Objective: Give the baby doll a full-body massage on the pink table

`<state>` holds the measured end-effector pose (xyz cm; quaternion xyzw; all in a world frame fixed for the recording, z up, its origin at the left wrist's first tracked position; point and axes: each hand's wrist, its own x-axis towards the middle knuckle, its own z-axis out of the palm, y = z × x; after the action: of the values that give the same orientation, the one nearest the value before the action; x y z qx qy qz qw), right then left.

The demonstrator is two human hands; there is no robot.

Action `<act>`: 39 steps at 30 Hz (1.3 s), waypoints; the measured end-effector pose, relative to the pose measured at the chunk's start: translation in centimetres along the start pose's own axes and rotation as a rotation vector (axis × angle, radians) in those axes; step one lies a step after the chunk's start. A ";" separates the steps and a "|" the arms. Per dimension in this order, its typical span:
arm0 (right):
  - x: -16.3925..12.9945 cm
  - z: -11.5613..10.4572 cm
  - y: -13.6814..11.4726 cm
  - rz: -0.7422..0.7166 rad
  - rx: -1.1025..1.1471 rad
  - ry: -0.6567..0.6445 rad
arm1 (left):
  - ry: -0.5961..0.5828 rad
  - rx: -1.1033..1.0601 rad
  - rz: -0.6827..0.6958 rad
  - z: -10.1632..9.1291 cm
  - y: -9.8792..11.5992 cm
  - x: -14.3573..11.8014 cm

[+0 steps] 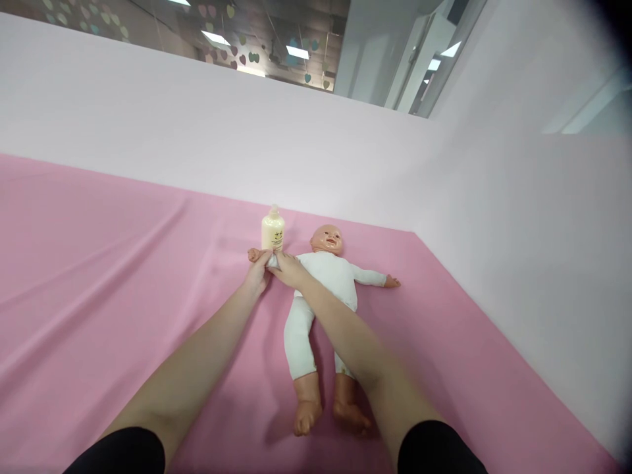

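Note:
A baby doll (326,280) in a white bodysuit lies on its back on the pink sheet (99,276), head away from me, arms spread. My left hand (257,275) grips the doll's arm on the left side, near its wrist. Crossing over the doll's chest, my right hand (289,268) pinches the white sleeve of that same arm. The doll's small hand sticks out just past my fingers. A cream lotion bottle (272,230) stands upright right behind the held arm.
The pink sheet covers a wide flat surface, with folds on the left. White partition walls (518,217) close it off at the back and on the right. Above the wall, a ceiling with lights shows.

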<state>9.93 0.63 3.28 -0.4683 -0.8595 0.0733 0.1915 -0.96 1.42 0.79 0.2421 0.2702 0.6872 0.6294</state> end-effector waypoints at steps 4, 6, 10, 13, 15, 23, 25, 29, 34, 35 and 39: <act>0.0 -0.1 -0.1 -0.014 -0.010 -0.006 | 0.044 -0.040 0.035 0.1 0.2 0.0; 0.0 -0.1 -0.1 -0.027 -0.003 -0.001 | 0.041 -0.053 0.066 0.2 0.3 0.0; 0.0 -0.1 -0.2 -0.038 0.019 0.004 | 0.055 -0.076 0.118 0.2 0.5 0.0; 0.0 -0.1 -0.2 -0.027 0.021 0.003 | 0.061 -0.061 0.114 0.3 0.7 -0.1; 0.0 -0.1 -0.3 -0.025 0.022 0.001 | 0.066 -0.062 0.116 0.4 0.8 -0.2; -0.2 -0.5 -0.5 -0.027 0.023 -0.009 | 0.110 -0.038 0.154 0.1 0.9 -0.3; -0.2 -0.5 -0.6 -0.027 0.022 -0.016 | 0.119 -0.038 0.165 -0.1 1.0 -0.2; -0.1 -0.5 -0.6 -0.026 0.020 -0.025 | 0.129 -0.066 0.143 -0.3 1.1 -0.2; -0.1 -0.5 -0.7 -0.031 0.011 -0.023 | 0.178 -0.120 0.102 -0.5 1.1 0.0; -0.1 -0.5 -0.7 -0.031 0.010 -0.022 | 0.181 -0.129 0.106 -0.5 1.1 0.0; -0.1 -0.6 -0.8 -0.030 0.007 -0.024 | 0.169 -0.091 0.103 -0.5 1.1 0.1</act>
<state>9.62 0.11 4.02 -0.4540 -0.8683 0.0789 0.1838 -2.12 1.44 1.10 0.1680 0.2779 0.7482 0.5786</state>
